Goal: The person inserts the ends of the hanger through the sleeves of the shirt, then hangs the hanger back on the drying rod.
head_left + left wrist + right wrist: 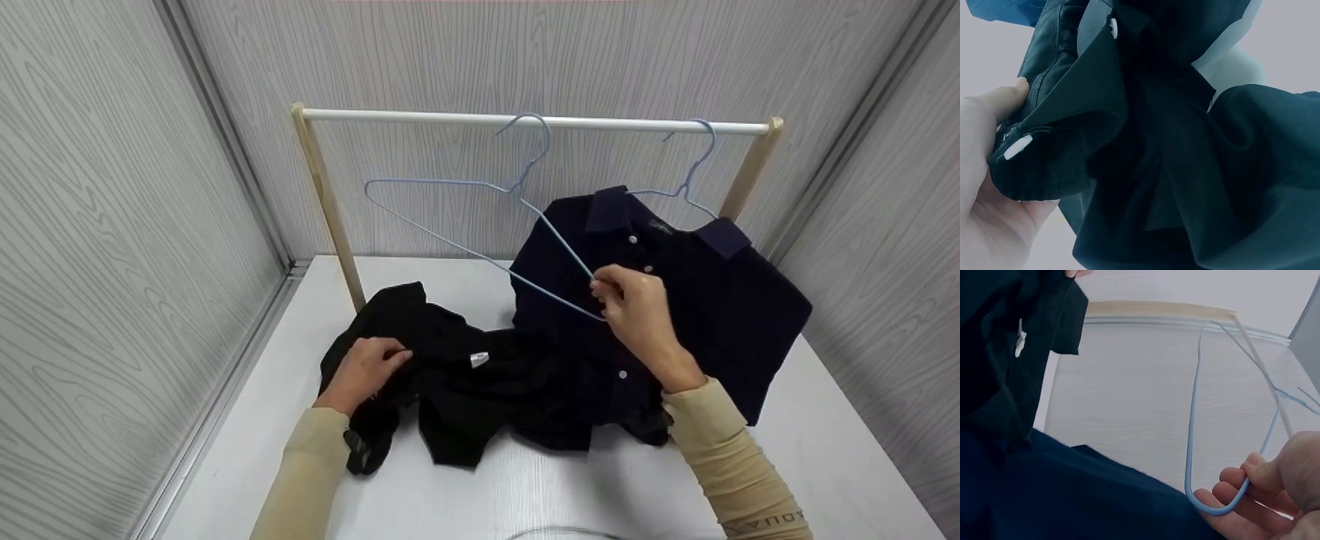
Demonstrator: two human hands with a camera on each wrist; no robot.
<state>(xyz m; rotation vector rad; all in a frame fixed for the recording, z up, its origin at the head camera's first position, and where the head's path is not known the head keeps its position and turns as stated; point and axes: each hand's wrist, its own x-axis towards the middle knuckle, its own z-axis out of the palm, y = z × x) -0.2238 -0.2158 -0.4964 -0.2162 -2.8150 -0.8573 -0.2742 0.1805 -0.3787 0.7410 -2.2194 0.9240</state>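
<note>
My right hand [637, 311] pinches the lower right end of a light blue wire hanger [442, 181] between thumb and fingers. The hanger is bare and tilted, and its hook overlaps the rail in the head view. In the right wrist view the hanger's rounded corner [1189, 455] lies across the fingers. My left hand [367, 371] grips a crumpled black shirt [457, 420] on the table. White buttons and a folded edge [1044, 163] of that shirt show beside the thumb in the left wrist view. A small white label [479, 359] lies face up on it.
A clothes rack with a white rail [420, 117] and wooden legs [328, 202] stands at the back. Right of my right hand, a navy button shirt [720, 315] hangs from a second blue hanger [705, 154]. Walls enclose the white table [277, 420] on the left, back and right.
</note>
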